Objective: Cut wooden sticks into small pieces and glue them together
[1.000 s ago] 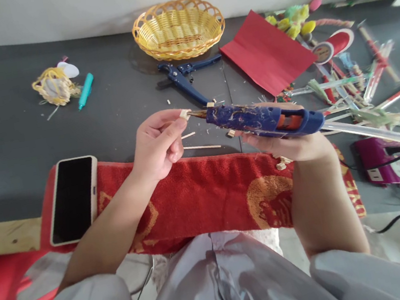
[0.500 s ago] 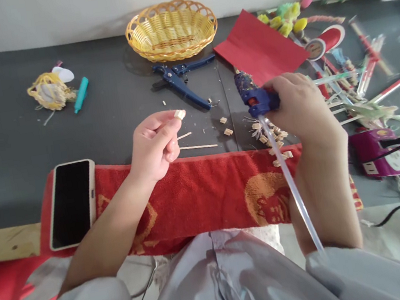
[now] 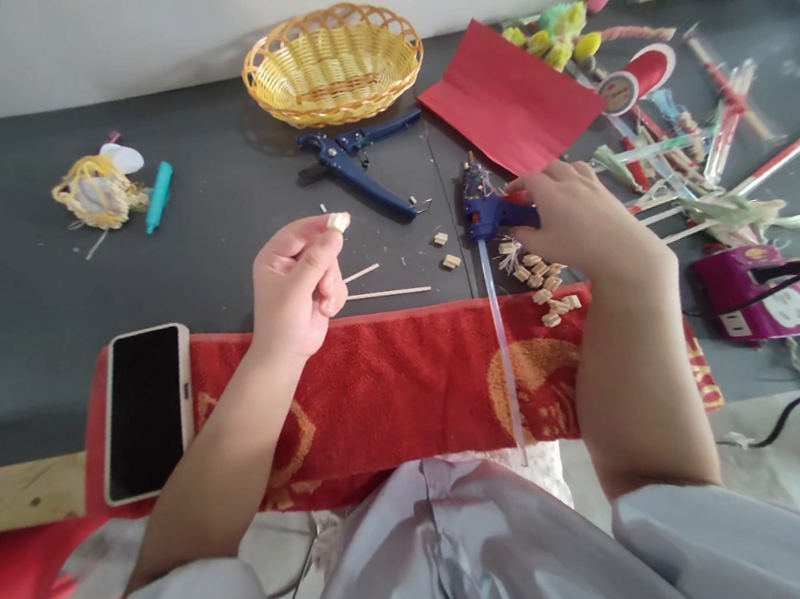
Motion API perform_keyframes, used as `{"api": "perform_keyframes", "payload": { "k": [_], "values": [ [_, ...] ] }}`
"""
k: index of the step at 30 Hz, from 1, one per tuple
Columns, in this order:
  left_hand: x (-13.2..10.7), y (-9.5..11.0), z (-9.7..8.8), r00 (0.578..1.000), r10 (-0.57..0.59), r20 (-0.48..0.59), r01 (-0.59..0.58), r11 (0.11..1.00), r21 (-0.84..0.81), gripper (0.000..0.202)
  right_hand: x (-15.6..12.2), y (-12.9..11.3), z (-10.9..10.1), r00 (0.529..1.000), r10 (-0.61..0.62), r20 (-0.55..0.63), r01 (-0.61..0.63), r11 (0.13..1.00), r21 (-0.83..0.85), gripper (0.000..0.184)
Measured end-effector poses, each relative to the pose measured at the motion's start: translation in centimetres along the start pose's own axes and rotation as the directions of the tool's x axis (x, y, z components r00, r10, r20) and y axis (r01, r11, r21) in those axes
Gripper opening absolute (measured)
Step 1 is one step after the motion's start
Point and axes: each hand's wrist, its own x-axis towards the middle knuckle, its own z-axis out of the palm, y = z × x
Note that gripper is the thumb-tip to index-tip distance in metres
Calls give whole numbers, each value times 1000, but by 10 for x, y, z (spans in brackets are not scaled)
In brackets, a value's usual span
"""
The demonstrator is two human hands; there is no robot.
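A small pale piece of wood [image 3: 338, 221] is pinched between the thumb and forefinger of my left hand [image 3: 299, 285], above the grey table. My right hand [image 3: 577, 221] is closed at the handle end of a blue glue gun [image 3: 484, 210], which points away from me, low at the tabletop. A long clear glue stick [image 3: 504, 354] runs from its back over the red towel. Beside the gun, partly under my right hand, is a heap of small wooden pieces [image 3: 545, 282]. Two loose pieces [image 3: 450, 261] and thin sticks [image 3: 391, 293] are between my hands.
Blue cutters [image 3: 366, 183] lie before a wicker basket [image 3: 340, 112]. Red paper [image 3: 509, 100], a ribbon spool [image 3: 653, 72] and a purple power socket [image 3: 756, 294] with a black cord are rightward. A phone [image 3: 144, 411] rests left on the red towel [image 3: 399, 391].
My right hand has brought the glue gun down and left, and its glue stick now hangs straighter toward me. The left hand keeps its pinch on the wood piece.
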Motion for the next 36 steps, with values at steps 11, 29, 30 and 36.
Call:
{"api": "perform_keyframes", "payload": {
  "k": [11,29,30,36],
  "values": [
    [20,-11,-19,970,192,-149,-193,981,2,39,0,-61,-29,982,-58,-178,117,933,339,43],
    [24,-9,-22,933,259,-248,-282,957,-60,51,66,-152,8,861,-495,-117,502,864,31,27],
    [24,-9,-21,935,255,-249,-279,958,-66,52,67,-154,9,860,-498,-115,503,864,18,26],
    [23,-11,-20,951,232,-203,-243,969,-33,52,75,-158,15,845,-524,-103,521,852,-56,22]
  ]
}}
